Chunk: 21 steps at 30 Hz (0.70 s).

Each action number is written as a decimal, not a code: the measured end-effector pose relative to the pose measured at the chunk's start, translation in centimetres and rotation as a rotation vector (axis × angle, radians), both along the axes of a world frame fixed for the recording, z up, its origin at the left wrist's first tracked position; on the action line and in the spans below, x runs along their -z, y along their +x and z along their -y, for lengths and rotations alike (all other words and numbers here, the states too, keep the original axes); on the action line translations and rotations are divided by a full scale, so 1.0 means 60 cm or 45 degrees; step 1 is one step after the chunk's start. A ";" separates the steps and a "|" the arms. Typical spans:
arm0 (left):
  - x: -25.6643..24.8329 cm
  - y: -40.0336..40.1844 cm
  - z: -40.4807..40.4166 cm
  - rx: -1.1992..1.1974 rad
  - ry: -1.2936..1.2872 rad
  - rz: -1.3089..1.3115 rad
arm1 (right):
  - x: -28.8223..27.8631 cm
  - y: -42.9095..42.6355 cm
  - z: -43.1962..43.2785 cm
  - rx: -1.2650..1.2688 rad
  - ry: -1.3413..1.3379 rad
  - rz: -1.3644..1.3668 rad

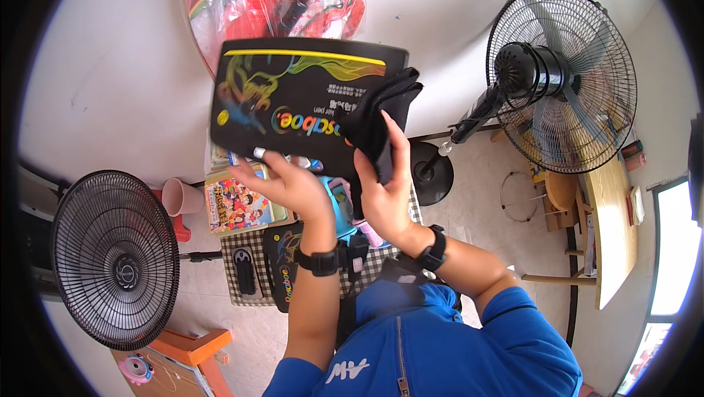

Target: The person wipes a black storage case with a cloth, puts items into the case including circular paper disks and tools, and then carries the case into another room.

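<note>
A black marker-pen case (pixel 308 100) with coloured print appears upside down, raised in front of me. My left hand (pixel 286 185) is at its lower edge, fingers spread and slightly blurred. Whether the fingertips touch the case cannot be made out. In my right hand (pixel 388 188) is a folded black cloth (pixel 379 116), pinched between thumb and fingers. This cloth overlaps the right part of the case and hides some of its print. Behind my wrists, a second black case (pixel 283 265) lies on the checked tablecloth (pixel 256 295), partly covered by my left forearm.
Colourful books (pixel 242 204) are stacked at the table's left, near a blue container (pixel 342 207) and a dark object in a tray (pixel 245 270). A clear bag (pixel 275 6) stands at the wall. Fans (pixel 115 259) flank the table, one (pixel 561 78) at right. A pink bucket (pixel 182 197) stands left.
</note>
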State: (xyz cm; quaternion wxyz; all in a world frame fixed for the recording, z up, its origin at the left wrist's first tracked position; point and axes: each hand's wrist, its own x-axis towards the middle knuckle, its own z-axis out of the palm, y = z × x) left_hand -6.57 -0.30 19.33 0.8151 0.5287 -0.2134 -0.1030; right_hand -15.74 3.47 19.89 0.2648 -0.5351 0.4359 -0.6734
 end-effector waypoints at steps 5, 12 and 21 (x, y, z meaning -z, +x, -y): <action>-0.017 0.077 -0.002 0.299 0.204 -0.147 | -0.002 -0.060 0.035 -0.051 -0.023 0.034; -0.006 0.185 -0.023 1.468 0.255 -0.508 | -0.020 -0.163 0.077 -0.346 0.051 -0.120; 0.005 0.054 -0.070 1.362 -0.058 -0.822 | -0.002 -0.086 0.035 0.438 -0.018 -0.306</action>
